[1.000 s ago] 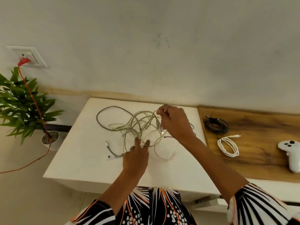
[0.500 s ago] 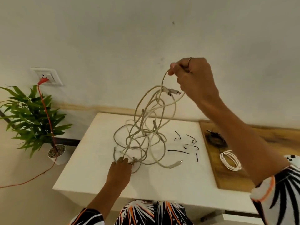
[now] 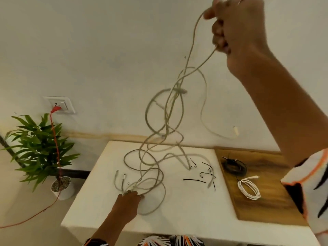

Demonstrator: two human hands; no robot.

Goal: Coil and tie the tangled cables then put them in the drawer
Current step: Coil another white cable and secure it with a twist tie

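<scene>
A tangle of grey-white cables point(image 3: 165, 132) hangs stretched from high in the air down to the white table point(image 3: 177, 206). My right hand point(image 3: 237, 27) is raised near the top of the view and grips a loop of the cable in its curled fingers. My left hand point(image 3: 130, 199) presses the lower ends of the tangle against the table near its front left. One free plug end point(image 3: 235, 130) dangles at the right. Several black ties point(image 3: 202, 173) lie on the table right of the tangle.
A wooden board point(image 3: 269, 197) at the right carries a coiled black cable point(image 3: 234, 166) and a coiled white cable point(image 3: 248, 189). A potted plant point(image 3: 39, 150) stands at the left, with a red cord point(image 3: 55, 139) plugged into a wall socket point(image 3: 60, 103).
My right hand has lifted the cable from the table to well above it, drawing the tangle out tall. My left hand stayed low, holding the ends down.
</scene>
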